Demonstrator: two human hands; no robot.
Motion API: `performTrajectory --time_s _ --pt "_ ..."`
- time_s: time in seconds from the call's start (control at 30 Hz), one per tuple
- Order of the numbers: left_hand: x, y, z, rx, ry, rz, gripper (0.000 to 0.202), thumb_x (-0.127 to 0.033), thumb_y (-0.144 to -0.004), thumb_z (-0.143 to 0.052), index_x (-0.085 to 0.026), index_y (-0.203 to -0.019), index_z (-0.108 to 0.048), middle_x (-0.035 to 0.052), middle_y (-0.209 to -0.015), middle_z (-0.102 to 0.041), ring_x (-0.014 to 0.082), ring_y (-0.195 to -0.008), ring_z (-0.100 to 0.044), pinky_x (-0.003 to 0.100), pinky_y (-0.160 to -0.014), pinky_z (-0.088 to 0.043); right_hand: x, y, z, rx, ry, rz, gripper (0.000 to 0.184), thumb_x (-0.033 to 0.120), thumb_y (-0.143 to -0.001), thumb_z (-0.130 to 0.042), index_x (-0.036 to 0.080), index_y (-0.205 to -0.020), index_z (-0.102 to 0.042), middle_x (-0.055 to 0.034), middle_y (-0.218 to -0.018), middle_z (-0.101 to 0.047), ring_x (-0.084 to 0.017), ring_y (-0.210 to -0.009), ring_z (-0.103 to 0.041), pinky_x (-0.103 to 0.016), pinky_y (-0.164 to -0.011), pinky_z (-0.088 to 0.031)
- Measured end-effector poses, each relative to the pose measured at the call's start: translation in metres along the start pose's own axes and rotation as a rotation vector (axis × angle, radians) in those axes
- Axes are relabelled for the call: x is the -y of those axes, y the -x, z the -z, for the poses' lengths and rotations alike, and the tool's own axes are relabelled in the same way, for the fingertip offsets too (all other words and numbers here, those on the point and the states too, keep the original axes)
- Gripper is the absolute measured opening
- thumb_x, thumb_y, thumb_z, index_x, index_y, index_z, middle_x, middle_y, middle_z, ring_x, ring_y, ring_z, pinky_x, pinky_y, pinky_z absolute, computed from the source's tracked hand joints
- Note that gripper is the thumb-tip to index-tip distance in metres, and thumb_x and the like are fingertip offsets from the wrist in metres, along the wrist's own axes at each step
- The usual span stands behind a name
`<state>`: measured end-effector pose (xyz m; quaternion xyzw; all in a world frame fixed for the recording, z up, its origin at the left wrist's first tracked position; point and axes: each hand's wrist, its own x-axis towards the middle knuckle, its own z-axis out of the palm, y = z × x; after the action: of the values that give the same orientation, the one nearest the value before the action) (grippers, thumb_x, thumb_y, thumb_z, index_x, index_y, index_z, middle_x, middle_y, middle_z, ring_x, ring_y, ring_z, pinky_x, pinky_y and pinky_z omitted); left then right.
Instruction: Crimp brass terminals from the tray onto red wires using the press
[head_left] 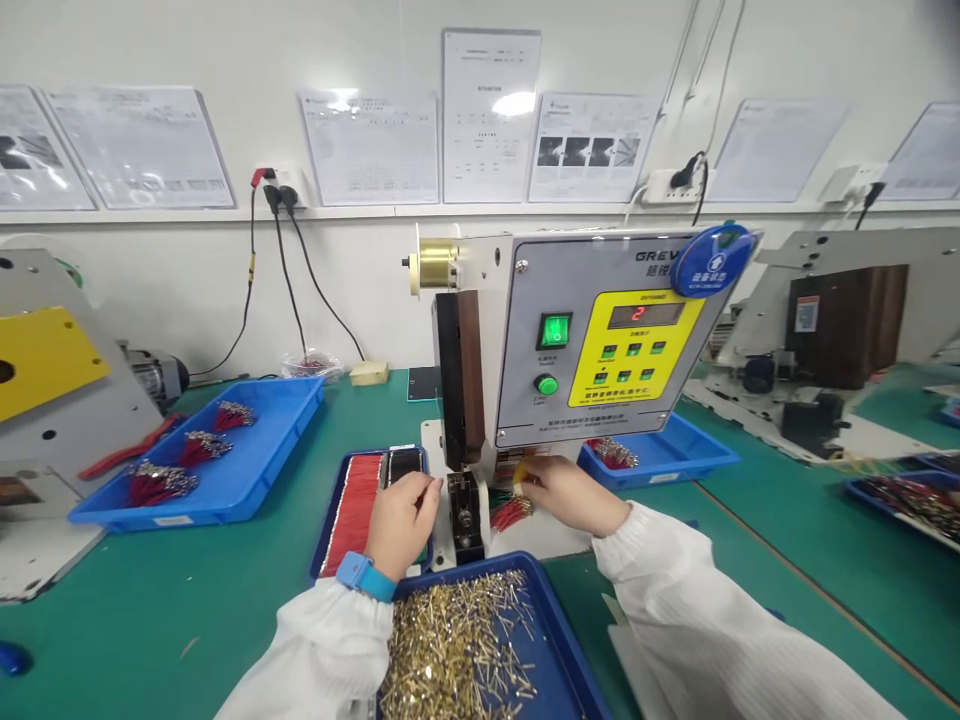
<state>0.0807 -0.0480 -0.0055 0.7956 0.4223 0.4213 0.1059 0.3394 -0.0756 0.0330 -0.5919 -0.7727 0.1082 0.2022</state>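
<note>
My left hand, with a blue band at the wrist, is closed in a pinch just left of the small black crimping die of the bench machine. Whatever its fingertips hold is too small to make out. On the other side of the die, my right hand has its fingers bent and drawn together, a yellow cover on one fingertip. Beneath it lies a bundle of red wires with metal ends. The right fingertips are partly hidden, so their contents cannot be made out.
A blue tray of loose brass-coloured metal pins stands in front. Rows of red wires fill a tray at left. Blue bins hold more red bundles. Neighbouring machines flank both sides of the green bench.
</note>
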Motion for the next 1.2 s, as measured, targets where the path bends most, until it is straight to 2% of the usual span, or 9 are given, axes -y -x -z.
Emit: performTrajectory --time_s 0.17,0.3,0.37,0.47,0.63,0.73,0.9,1.03,1.2 --pt "-0.002 0.000 0.001 0.000 -0.023 -0.013 0.028 -0.029 -0.095 -0.045 -0.018 -0.072 -0.057 0.0000 -0.070 -0.061 0.0129 -0.067 -0.057 0.024 -0.062 -0.036 -0.002 0.004 -0.007 -0.166 -0.067 -0.089 0.018 0.028 -0.085 -0.047 0.018 -0.077 -0.059 -0.0083 -0.080 -0.067 -0.021 -0.070 -0.062 -0.029 -0.063 -0.044" --pt "-0.002 0.000 0.000 -0.002 -0.027 -0.023 0.027 -0.028 -0.095 -0.046 -0.018 -0.072 -0.058 0.0000 -0.069 -0.061 0.0126 -0.066 -0.057 0.024 -0.062 -0.036 0.007 0.012 -0.009 -0.310 -0.093 -0.074 0.030 0.039 -0.088 -0.048 0.019 -0.066 -0.054 -0.0042 -0.061 -0.060 -0.017 -0.055 -0.054 -0.027 -0.054 -0.036" --pt "-0.002 0.000 -0.001 -0.004 -0.027 -0.016 0.027 -0.029 -0.095 -0.046 -0.018 -0.073 -0.058 0.0001 -0.070 -0.062 0.0126 -0.067 -0.057 0.024 -0.062 -0.037 0.019 0.017 -0.012 -0.262 -0.073 0.013 0.038 0.040 -0.091 -0.046 0.018 -0.060 -0.051 -0.0024 -0.055 -0.055 -0.015 -0.051 -0.049 -0.026 -0.052 -0.032" --pt "-0.002 -0.001 0.001 -0.008 -0.046 -0.018 0.027 -0.029 -0.095 -0.046 -0.018 -0.074 -0.060 0.0004 -0.071 -0.062 0.0129 -0.067 -0.058 0.024 -0.062 -0.038 0.042 0.025 -0.018 -0.020 -0.061 0.222 0.040 0.038 -0.092 -0.051 0.016 -0.058 -0.053 -0.0009 -0.055 -0.055 -0.012 -0.050 -0.047 -0.025 -0.052 -0.028" --pt "0.004 -0.007 0.016 -0.108 -0.120 0.004 0.029 -0.030 -0.095 -0.046 -0.018 -0.072 -0.059 0.0010 -0.068 -0.060 0.0126 -0.065 -0.056 0.024 -0.062 -0.038 0.070 0.044 -0.031 0.310 -0.011 0.384 0.030 0.040 -0.077 -0.071 0.016 -0.064 -0.058 0.0009 -0.056 -0.057 -0.013 -0.054 -0.051 -0.024 -0.052 -0.025" --pt "0.013 -0.010 0.026 -0.125 -0.180 0.094 0.032 -0.032 -0.096 -0.043 -0.018 -0.072 -0.060 0.0011 -0.068 -0.061 0.0127 -0.064 -0.055 0.025 -0.061 -0.038 0.075 0.050 -0.039 0.336 0.071 0.402 0.021 0.032 -0.074 -0.071 0.017 -0.067 -0.059 -0.0007 -0.060 -0.061 -0.017 -0.058 -0.056 -0.026 -0.054 -0.024" --pt "0.018 -0.015 0.035 -0.004 -0.286 0.138 0.022 -0.029 -0.095 -0.045 -0.019 -0.090 -0.063 0.0037 -0.087 -0.065 0.0166 -0.081 -0.059 0.028 -0.072 -0.043 0.074 0.052 -0.051 0.314 0.055 0.395 0.014 0.020 -0.078 -0.063 0.016 -0.067 -0.057 -0.0025 -0.065 -0.064 -0.019 -0.062 -0.060 -0.028 -0.055 -0.025" --pt "0.005 -0.014 0.029 0.143 -0.423 0.126 0.015 -0.022 -0.093 -0.047 -0.018 -0.089 -0.061 0.0070 -0.092 -0.062 0.0205 -0.090 -0.057 0.032 -0.081 -0.043 0.073 0.051 -0.052 0.333 0.039 0.397 0.014 0.020 -0.081 -0.060 0.016 -0.068 -0.056 -0.0023 -0.067 -0.064 -0.019 -0.064 -0.060 -0.028 -0.056 -0.024" --pt "-0.003 -0.006 0.011 0.306 -0.671 0.256 0.009 -0.017 -0.089 -0.050 -0.015 -0.088 -0.059 0.0101 -0.091 -0.061 0.0247 -0.090 -0.056 0.035 -0.077 -0.041 0.074 0.051 -0.047 0.333 -0.029 0.335 0.013 0.020 -0.081 -0.061 0.016 -0.069 -0.056 -0.0003 -0.064 -0.061 -0.016 -0.062 -0.056 -0.026 -0.056 -0.026"
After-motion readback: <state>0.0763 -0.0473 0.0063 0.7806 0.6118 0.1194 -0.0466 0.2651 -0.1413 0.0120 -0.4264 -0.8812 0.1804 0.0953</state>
